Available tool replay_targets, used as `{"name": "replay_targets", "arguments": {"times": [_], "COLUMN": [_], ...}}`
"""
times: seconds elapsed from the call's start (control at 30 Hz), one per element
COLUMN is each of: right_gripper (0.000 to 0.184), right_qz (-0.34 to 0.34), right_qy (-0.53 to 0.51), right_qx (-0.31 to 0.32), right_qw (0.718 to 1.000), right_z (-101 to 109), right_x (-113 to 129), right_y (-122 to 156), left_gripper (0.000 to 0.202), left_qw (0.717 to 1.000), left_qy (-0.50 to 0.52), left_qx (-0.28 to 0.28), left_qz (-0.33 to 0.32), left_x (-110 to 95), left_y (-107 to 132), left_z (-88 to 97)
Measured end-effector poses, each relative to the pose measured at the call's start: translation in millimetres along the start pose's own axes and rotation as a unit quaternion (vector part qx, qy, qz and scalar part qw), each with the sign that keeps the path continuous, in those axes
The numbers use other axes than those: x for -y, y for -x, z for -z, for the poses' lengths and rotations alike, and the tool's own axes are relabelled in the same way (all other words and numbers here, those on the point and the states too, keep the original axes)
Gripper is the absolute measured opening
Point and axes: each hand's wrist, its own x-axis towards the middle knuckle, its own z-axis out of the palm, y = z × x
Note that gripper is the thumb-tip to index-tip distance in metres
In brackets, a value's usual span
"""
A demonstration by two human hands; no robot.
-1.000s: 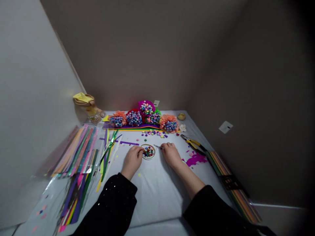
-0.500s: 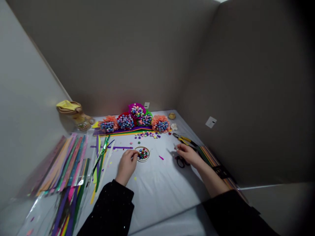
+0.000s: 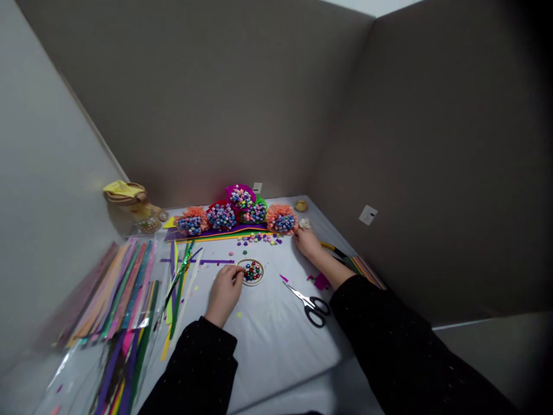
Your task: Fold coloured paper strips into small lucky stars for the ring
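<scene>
My left hand [image 3: 225, 287] rests on the pale table [image 3: 268, 334], its curled fingertips pinched at the left rim of a small round dish [image 3: 251, 271] filled with coloured beads. My right hand [image 3: 307, 241] reaches far back to the right, its fingers at a small white paper flower [image 3: 305, 223] beside the orange flower bundle [image 3: 281, 219]; whether it grips anything is hidden. Black-handled scissors [image 3: 310, 302] lie on the table between my arms, no hand on them.
A row of paper flower bundles [image 3: 222, 214] stands at the back. Coloured paper strips in plastic sleeves [image 3: 116, 294] fill the left side. More strips and yellow-handled pliers [image 3: 334, 249] lie along the right wall. A jar [image 3: 129, 202] sits back left; purple scraps [image 3: 320, 281] lie near my right sleeve.
My right hand left the scissors on the table and moved back toward the white flower by the orange bundle. My left hand stayed at the bead dish.
</scene>
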Motion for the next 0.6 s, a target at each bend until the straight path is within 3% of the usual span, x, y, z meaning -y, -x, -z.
{"name": "replay_targets", "arguments": {"times": [0.17,0.4,0.6], "right_gripper": [0.013,0.029,0.031], "right_qz": [-0.027,-0.079,-0.106], "right_qy": [-0.126,-0.319,-0.432], "right_qx": [0.034,0.099,0.122], "right_qw": [0.991,0.939,0.887], "right_z": [0,5,22], "right_x": [-9,-17,6], "right_y": [13,44,64], "left_gripper": [0.019,0.019,0.018], "left_qw": [1.000,1.000,0.999], "left_qy": [0.002,0.002,0.043], "left_qx": [0.004,0.015,-0.011], "left_qz": [0.003,0.008,0.016], "left_x": [0,-1,-8], "left_y": [-1,-4,-4], "left_z": [-1.0,-2.3,1.6]}}
